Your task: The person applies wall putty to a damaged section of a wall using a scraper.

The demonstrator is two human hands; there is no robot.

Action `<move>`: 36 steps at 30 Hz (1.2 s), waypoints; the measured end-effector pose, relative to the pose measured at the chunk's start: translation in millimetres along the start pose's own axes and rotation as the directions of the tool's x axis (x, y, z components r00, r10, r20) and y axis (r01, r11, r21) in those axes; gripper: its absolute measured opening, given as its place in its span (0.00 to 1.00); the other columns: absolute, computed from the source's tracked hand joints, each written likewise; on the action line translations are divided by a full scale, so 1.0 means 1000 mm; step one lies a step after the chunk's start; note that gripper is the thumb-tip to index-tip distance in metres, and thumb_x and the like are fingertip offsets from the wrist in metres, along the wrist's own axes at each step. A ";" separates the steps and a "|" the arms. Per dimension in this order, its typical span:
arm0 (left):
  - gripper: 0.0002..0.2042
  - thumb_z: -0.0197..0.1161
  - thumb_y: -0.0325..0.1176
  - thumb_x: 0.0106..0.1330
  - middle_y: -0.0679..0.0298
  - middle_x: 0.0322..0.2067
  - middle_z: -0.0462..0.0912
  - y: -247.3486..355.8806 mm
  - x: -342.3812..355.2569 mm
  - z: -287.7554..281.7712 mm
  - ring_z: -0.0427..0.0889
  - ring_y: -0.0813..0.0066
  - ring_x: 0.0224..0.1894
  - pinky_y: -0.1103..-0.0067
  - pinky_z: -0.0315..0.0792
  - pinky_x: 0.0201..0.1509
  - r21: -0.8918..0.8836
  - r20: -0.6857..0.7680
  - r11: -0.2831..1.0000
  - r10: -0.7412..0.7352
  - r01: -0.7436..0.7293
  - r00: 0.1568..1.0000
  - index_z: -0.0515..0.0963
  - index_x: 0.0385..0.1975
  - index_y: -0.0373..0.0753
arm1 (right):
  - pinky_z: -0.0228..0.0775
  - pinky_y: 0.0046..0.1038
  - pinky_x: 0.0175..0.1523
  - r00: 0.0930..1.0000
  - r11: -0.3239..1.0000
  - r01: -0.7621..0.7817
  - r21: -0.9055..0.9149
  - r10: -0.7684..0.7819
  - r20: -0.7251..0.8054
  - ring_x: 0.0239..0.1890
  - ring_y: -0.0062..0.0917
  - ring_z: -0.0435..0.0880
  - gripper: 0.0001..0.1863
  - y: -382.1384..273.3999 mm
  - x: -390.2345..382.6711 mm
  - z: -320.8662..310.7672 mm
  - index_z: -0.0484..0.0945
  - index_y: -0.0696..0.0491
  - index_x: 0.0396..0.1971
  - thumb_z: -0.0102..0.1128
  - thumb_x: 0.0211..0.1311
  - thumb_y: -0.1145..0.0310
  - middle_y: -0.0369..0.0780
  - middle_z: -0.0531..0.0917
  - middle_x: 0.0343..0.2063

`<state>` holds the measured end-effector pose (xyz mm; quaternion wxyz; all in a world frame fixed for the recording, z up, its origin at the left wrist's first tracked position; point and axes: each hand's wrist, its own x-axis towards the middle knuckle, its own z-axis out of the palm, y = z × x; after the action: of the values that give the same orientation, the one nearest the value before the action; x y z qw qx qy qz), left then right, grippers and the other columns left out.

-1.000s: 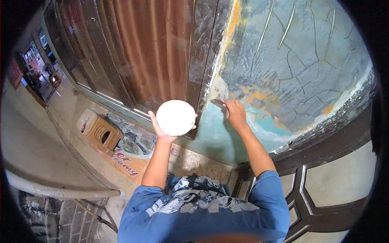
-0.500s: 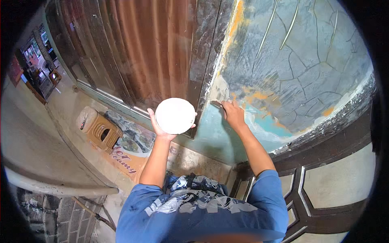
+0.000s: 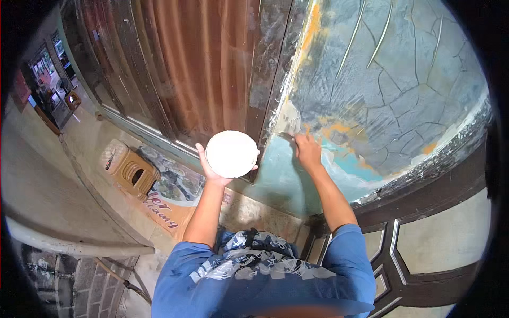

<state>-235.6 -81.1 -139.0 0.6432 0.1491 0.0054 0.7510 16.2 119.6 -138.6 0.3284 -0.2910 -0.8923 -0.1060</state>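
Observation:
On the fingers and palm of my left hand rests a round white tub-like thing, gripped from below and at the sides. Glare washes out its top, so I cannot make out its contents. My right hand is closed around a small putty knife, whose blade lies against the wall close to the door frame. Just above the blade is a pale, whitish smeared patch on the wall. Bare pale teal paint shows below it, with orange patches to the right.
Grey wall with a cracked-stone pattern rises at the right. A dark wooden frame with brown curtains stands ahead. A tan plastic stool sits on a printed sheet at left. Dark panelled woodwork is at lower right.
My right hand and the putty knife have shifted very slightly, the blade tilting a little. My left hand and the white tub sit marginally lower and further right in view.

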 end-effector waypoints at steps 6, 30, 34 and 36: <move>0.56 0.42 0.85 0.53 0.36 0.68 0.61 0.000 -0.003 0.002 0.65 0.21 0.63 0.27 0.64 0.55 -0.014 0.061 1.000 -0.022 0.023 0.998 0.59 0.72 0.43 | 0.75 0.43 0.37 0.998 0.999 -0.015 0.052 0.018 -0.053 0.38 0.39 0.80 0.11 -0.005 0.008 -0.023 0.79 0.48 0.41 0.61 0.58 0.72 0.38 0.83 0.34; 0.55 0.41 0.85 0.54 0.38 0.68 0.63 0.001 -0.011 0.008 0.67 0.23 0.63 0.27 0.65 0.55 0.067 0.034 0.998 0.007 -0.010 0.999 0.61 0.71 0.44 | 0.76 0.45 0.39 1.000 1.000 -0.009 -0.010 0.009 -0.009 0.42 0.38 0.82 0.14 -0.007 0.021 -0.016 0.79 0.46 0.46 0.61 0.59 0.69 0.38 0.84 0.36; 0.55 0.41 0.85 0.53 0.38 0.68 0.63 -0.002 -0.011 0.010 0.67 0.22 0.62 0.27 0.65 0.55 0.014 0.072 1.000 -0.001 0.000 0.997 0.60 0.71 0.44 | 0.75 0.45 0.39 0.992 0.996 0.072 0.052 -0.077 0.098 0.41 0.40 0.82 0.11 -0.004 0.001 -0.005 0.78 0.47 0.44 0.61 0.60 0.69 0.40 0.83 0.34; 0.55 0.41 0.85 0.53 0.38 0.68 0.63 -0.002 -0.012 0.008 0.66 0.21 0.63 0.27 0.65 0.55 -0.009 0.086 1.000 -0.005 0.006 0.996 0.60 0.71 0.44 | 0.74 0.44 0.38 0.990 0.998 0.045 -0.031 -0.041 0.137 0.38 0.41 0.82 0.08 -0.003 0.000 -0.007 0.80 0.49 0.41 0.61 0.63 0.67 0.40 0.83 0.32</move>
<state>-229.7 -94.0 -134.4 0.6456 0.1786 -0.0254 0.7421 17.7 114.4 -133.2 0.2592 -0.2838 -0.9169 -0.1080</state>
